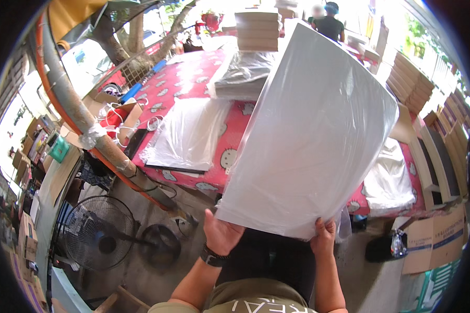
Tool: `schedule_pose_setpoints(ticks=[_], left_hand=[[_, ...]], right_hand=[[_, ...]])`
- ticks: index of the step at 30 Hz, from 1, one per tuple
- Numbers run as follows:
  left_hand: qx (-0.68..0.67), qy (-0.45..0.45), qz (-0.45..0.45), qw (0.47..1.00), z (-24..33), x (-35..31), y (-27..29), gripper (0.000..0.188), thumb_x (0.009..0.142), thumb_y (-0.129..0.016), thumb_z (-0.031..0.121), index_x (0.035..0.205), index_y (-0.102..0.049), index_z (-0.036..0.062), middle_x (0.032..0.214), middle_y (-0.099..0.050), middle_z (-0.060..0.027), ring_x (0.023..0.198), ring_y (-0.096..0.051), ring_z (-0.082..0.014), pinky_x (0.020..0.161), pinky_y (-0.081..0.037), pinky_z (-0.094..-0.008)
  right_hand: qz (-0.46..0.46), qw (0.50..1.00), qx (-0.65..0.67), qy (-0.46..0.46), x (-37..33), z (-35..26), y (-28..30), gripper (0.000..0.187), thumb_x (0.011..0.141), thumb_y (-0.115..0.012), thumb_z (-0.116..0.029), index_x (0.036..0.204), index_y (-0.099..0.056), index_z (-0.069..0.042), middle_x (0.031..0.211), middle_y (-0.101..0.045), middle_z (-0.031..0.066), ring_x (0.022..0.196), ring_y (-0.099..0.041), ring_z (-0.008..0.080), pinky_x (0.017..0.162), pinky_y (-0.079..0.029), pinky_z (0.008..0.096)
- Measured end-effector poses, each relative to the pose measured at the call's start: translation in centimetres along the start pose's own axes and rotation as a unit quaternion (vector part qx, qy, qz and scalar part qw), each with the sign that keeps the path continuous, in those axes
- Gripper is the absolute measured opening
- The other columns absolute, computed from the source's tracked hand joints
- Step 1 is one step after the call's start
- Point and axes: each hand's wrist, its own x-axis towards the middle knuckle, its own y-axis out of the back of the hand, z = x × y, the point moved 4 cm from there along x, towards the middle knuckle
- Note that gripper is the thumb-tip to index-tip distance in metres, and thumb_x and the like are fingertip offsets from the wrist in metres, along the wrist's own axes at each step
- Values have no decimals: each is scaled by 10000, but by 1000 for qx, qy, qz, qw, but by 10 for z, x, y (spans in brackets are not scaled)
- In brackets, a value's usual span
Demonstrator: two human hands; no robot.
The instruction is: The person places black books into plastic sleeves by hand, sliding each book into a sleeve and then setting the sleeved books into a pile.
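Note:
A large white board in a clear plastic sleeve (pixel 308 141) is held up in front of me, tilted, its far end above the table. My left hand (pixel 223 235), with a dark band at the wrist, grips its near left corner; the fingers are mostly hidden underneath. At the near right edge my right hand (pixel 324 235) pinches the board, thumb on top. Loose clear plastic hangs by that corner. Beyond the board, a stack of plastic-covered sheets (pixel 245 78) lies on the table. More clear plastic bags (pixel 188 130) lie flat to the left.
The table has a pink patterned cover (pixel 230 156). A leaning metal pole (pixel 104 148) and a standing fan (pixel 99 232) are at my left. Crumpled plastic bags (pixel 389 180), stacked boards (pixel 410 78) and cardboard boxes (pixel 436 237) are at the right. People (pixel 329 25) are at the back.

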Motion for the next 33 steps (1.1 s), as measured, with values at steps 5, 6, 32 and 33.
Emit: schedule_pose_setpoints(ticks=[5,6,32,33], left_hand=[[195,-143,120,963,-8,-4,-4,473,823,-533,272,1219,-356,81,1186,-439,-82,1065,-447,-219,886,-384,-381],[236,-177,177,939,-2,-2,-3,443,829,-540,211,1210,-363,72,1156,-458,-81,1030,-473,-217,869,-397,-383],[925,-281,-76,245,158,118,61,348,559,-667,32,885,-594,130,899,-557,-21,930,-506,-206,802,-347,-344],[920,-269,-61,277,161,120,65,347,537,-684,33,862,-606,126,894,-560,-23,926,-510,-214,797,-358,-347]], right_hand=[[-92,984,-155,5,7,20,-54,296,817,-545,-79,1093,-468,-6,1008,-550,51,925,-495,130,826,-387,297],[-125,971,-204,1,5,27,-64,297,817,-547,-79,1093,-466,-4,1005,-549,50,920,-493,128,823,-391,298],[-48,939,-246,-235,-58,74,36,155,805,-548,-121,864,-559,21,679,-587,95,601,-566,142,550,-459,251],[-51,940,-240,-237,-59,76,35,155,806,-546,-121,862,-560,23,680,-587,97,601,-567,143,550,-460,253]])
